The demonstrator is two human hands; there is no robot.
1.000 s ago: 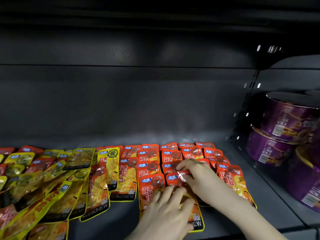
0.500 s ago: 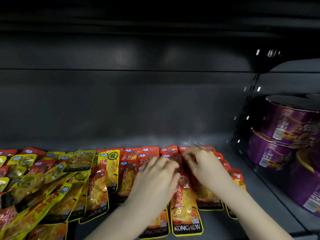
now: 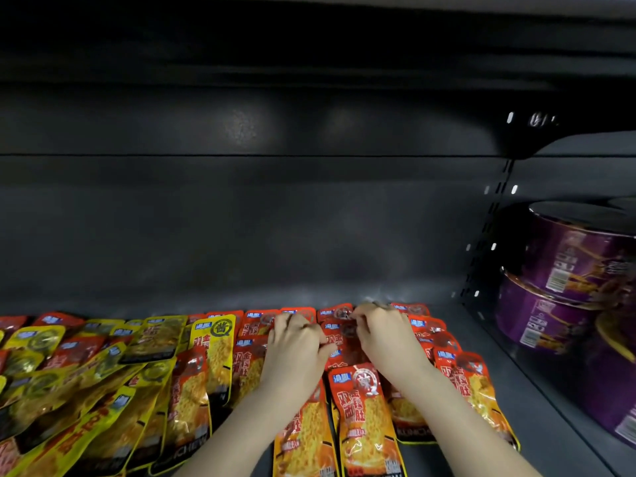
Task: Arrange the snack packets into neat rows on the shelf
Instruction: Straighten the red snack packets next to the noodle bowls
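Across the dark shelf the biggest things stand off to my right: two purple tubs, one stacked on the other, well apart from my work. Left of me the yellow packets lie in a loose, slanting heap, overlapping every way. Straight ahead the red packets are shingled in columns, each packet's long axis running from me toward the back wall, each lapping over the one behind. My left hand and right hand lie backs-up on these, either side of the middle column, which sits in the gap between them. The right reaches a little deeper and is nearer the rearmost packet. The fingers of both are curled down onto the foil near the back row — whether they pinch an edge or only press it I cannot tell. I judge the next nudge must go straight back along that axis, both sides evenly, or the column will skew.
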